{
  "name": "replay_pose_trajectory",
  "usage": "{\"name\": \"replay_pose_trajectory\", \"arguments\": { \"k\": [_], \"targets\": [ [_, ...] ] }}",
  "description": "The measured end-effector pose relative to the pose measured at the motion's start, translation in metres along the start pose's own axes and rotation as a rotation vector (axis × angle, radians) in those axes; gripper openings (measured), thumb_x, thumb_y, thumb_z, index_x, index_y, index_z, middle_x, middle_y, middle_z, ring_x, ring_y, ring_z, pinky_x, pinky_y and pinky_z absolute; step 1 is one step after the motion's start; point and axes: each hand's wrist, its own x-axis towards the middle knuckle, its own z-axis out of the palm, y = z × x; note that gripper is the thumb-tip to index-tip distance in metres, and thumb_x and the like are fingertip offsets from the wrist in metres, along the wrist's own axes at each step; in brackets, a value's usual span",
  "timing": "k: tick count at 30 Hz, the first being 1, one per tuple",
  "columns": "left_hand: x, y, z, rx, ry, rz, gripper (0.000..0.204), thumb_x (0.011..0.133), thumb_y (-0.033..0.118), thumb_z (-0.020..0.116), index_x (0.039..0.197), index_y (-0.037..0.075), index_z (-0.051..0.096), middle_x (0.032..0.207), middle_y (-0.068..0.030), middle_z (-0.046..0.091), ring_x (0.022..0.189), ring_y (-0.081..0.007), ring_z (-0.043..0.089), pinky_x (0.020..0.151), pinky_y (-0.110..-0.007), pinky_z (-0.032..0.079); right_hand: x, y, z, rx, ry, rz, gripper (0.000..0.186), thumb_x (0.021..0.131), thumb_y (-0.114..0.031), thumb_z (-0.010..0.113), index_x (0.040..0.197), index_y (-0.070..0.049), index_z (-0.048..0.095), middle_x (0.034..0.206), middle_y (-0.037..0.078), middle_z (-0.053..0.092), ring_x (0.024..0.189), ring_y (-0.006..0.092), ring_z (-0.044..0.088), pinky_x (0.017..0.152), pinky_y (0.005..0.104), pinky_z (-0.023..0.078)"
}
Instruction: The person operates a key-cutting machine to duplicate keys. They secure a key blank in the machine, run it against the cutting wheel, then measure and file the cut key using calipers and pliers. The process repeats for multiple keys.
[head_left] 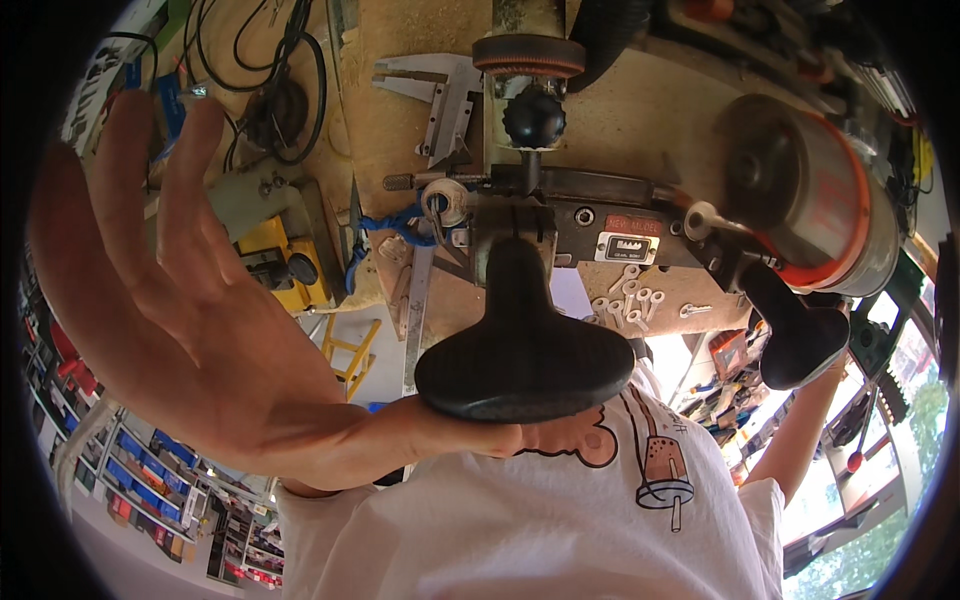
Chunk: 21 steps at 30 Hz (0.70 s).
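My left hand (215, 350) is raised large at the left, fingers stretched and spread. Its thumb lies against the near edge of a black wing-shaped clamp knob (525, 350) on a key-cutting machine (570, 235). A key with a round head (443, 202) sits beside that clamp. Another round key head (701, 219) shows at the right clamp. My right hand (838, 368) is at a second black wing knob (800, 338), which mostly hides it, so its fingers are unclear. Several loose keys (630, 297) lie on the bench below the machine.
A metal caliper (450, 105) lies behind the machine. Black cables (300, 90) and a yellow-and-grey device (290, 265) are at the left. A round housing with an orange rim (800, 200) stands at the right, near a lever with a red ball (856, 460).
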Motion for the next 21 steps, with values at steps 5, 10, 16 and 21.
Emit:
{"name": "replay_pose_trajectory", "arguments": {
  "k": [5,10,16,21],
  "targets": [
    [0.001,0.004,0.005,-0.008,0.033,-0.022,0.128,0.042,0.057,0.083,0.134,-0.004,0.018,0.134,-0.028,0.028,0.12,-0.0436,0.038,0.102,-0.048,0.03,0.002,-0.003,-0.016,0.045,-0.024,0.059,0.053,0.084,-0.04,0.057,0.125,-0.009,0.045,0.116,0.005,0.057,0.105,0.0233,0.055,0.083,0.0465,0.047],
    [0.001,0.004,0.006,0.004,0.023,-0.013,0.125,0.046,0.057,0.082,0.134,-0.004,0.017,0.134,-0.0278,0.028,0.12,-0.0428,0.038,0.103,-0.048,0.03,0.001,-0.019,-0.008,0.086,0.06,0.175,0.048,0.086,-0.038,0.054,0.123,-0.007,0.046,0.114,0.008,0.058,0.099,0.025,0.059,0.083,0.0451,0.048],
    [0.003,0.012,0.015,0.061,0.075,-0.052,0.122,0.05,0.061,0.078,0.133,-0.006,0.017,0.133,-0.0287,0.028,0.12,-0.0424,0.038,0.103,-0.047,0.03,0.01,-0.034,0.001,0.039,0.112,0.323,0.049,0.087,-0.037,0.052,0.122,-0.003,0.046,0.113,0.01,0.058,0.097,0.0248,0.059,0.084,0.0449,0.047],
    [0.003,0.012,0.013,0.053,0.085,-0.055,0.123,0.05,0.062,0.077,0.133,-0.007,0.017,0.132,-0.0297,0.028,0.119,-0.0425,0.039,0.103,-0.047,0.03,0.015,-0.038,0.007,-0.017,0.136,0.32,0.05,0.088,-0.038,0.05,0.125,-0.004,0.043,0.117,0.01,0.055,0.102,0.0258,0.056,0.088,0.0445,0.044]
  ]
}}
